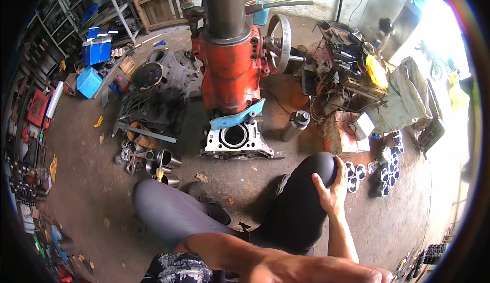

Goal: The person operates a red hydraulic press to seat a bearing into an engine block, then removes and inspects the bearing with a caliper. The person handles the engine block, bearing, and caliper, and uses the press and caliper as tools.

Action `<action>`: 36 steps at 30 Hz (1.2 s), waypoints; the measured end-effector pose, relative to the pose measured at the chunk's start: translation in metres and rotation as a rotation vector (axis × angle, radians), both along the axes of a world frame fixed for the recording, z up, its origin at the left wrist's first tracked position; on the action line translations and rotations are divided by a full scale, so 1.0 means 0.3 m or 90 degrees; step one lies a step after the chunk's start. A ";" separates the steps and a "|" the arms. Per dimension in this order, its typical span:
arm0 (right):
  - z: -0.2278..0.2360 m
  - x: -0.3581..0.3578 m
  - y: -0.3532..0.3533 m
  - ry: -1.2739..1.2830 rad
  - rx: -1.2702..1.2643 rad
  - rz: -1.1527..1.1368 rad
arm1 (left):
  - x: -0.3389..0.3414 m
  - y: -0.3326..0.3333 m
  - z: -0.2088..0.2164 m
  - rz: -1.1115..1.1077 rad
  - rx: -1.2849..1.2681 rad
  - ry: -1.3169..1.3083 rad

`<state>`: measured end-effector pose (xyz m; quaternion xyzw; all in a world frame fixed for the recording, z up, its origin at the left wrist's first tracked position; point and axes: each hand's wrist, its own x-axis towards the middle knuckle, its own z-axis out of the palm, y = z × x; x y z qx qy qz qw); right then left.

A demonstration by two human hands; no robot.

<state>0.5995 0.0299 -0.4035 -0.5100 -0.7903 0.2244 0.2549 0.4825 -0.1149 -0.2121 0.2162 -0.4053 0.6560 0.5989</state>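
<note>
Fingers (321, 183) of my right hand (331, 190) lie spread over my right knee (319, 166), palm flat on smooth black cloth that stretches round and tight under it; the hand cups the knee without closing on anything. My left hand (286, 270) sits low at the picture's bottom edge, forearm crossing in front of me, and I cannot tell whether its fingers are curled or loose. My left knee (153, 199) is in soft grey cloth.

Ahead of my right hand and to its left, an engine block (236, 140) rests on the concrete floor (92, 191), dull cast metal with a blocky outline and one round dark bore in its top. A flat blue plate (236, 115) lies tilted across its far edge. Behind it rises a red machine (229, 68) with a thick grey column and a spoked handwheel (279, 37). Just right of my hand, shiny round pistons (385, 173) cluster on the floor. Far left, steel sleeves (163, 163) lie on the floor.
</note>
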 end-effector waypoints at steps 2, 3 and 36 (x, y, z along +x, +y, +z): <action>0.000 0.003 0.001 -0.008 -0.003 -0.003 | 0.009 0.000 0.009 0.012 -0.010 -0.012; -0.001 0.004 0.001 -0.009 -0.007 -0.004 | 0.015 0.002 0.013 0.026 -0.008 -0.025; -0.005 0.014 -0.002 0.033 0.014 -0.003 | -0.271 0.005 -0.157 0.365 -0.137 0.455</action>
